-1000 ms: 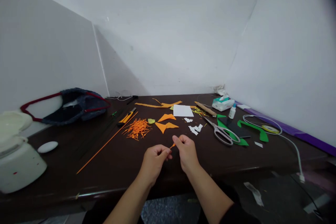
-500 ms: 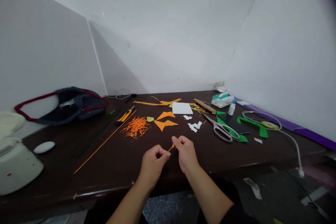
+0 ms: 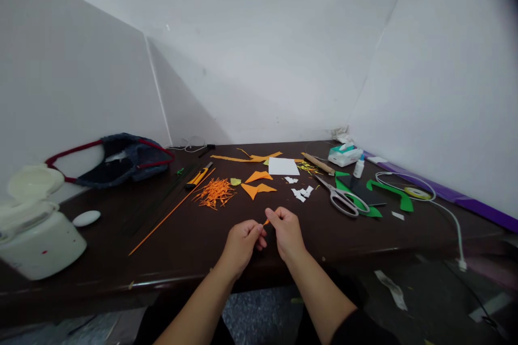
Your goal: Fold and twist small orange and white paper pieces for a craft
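Between my two hands, over the front of the dark table, is a small orange paper piece (image 3: 266, 222), mostly covered by fingers. My right hand (image 3: 286, 230) pinches it between thumb and forefinger. My left hand (image 3: 245, 242) is closed with its thumb and fingertips at the other end of the same piece. Beyond my left hand lies a heap of thin orange paper strips (image 3: 214, 193), some with thicker ends. Orange paper scraps (image 3: 259, 188) and a small yellow-green scrap (image 3: 235, 181) lie beside it.
Scissors (image 3: 343, 200) lie on green paper at the right, near a glue bottle (image 3: 358, 166) and a tissue pack (image 3: 345, 154). A yellow utility knife (image 3: 199, 176) and a long orange stick (image 3: 170, 213) are at left, with a white lidded container (image 3: 44, 245) and a denim bag (image 3: 125, 159).
My left hand has slid closer to my right along the orange piece, so less of it shows. The whole view has shifted slightly, moving the table's things rightward.
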`<state>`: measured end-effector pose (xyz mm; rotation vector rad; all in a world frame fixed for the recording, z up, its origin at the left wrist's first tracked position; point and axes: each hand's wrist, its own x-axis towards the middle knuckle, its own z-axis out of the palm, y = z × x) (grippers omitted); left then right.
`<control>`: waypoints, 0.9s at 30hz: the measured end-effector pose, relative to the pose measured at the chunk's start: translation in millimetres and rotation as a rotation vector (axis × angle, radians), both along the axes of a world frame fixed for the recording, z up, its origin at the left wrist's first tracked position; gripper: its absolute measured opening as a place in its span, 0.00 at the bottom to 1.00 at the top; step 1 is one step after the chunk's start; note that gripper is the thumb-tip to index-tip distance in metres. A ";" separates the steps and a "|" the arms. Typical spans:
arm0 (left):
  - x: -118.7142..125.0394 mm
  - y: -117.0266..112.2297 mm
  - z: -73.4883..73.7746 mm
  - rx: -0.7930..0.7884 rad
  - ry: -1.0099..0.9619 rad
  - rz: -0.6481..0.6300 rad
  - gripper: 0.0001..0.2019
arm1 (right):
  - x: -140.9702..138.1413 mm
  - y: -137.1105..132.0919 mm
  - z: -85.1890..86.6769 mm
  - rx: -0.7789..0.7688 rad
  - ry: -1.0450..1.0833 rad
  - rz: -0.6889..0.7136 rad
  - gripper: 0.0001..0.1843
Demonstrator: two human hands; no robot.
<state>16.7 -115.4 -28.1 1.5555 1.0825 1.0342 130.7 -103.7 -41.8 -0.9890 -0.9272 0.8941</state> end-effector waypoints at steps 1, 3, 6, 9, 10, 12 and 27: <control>-0.4 -0.7 0.1 0.011 0.005 0.016 0.11 | -0.2 -0.1 0.1 0.004 -0.001 0.004 0.21; -1.5 -2.1 0.2 0.036 0.016 0.040 0.10 | -0.3 0.1 0.1 0.013 0.004 0.006 0.21; -2.9 -2.9 -0.1 0.071 0.038 0.057 0.10 | -0.2 0.8 -1.0 0.022 0.018 0.003 0.21; -3.6 -1.9 -0.8 0.101 0.071 0.071 0.09 | 0.0 1.4 -2.4 0.016 0.030 -0.001 0.20; -3.6 -1.7 -0.9 0.112 0.084 0.077 0.09 | 0.0 1.4 -2.7 0.013 0.035 -0.004 0.20; -3.3 -2.4 -0.8 0.137 0.114 0.098 0.09 | 0.0 1.4 -3.0 0.007 0.049 -0.012 0.20; -77.8 59.0 33.1 0.239 0.539 0.512 0.09 | 7.2 1.7 -4.5 -0.025 0.324 -0.053 0.16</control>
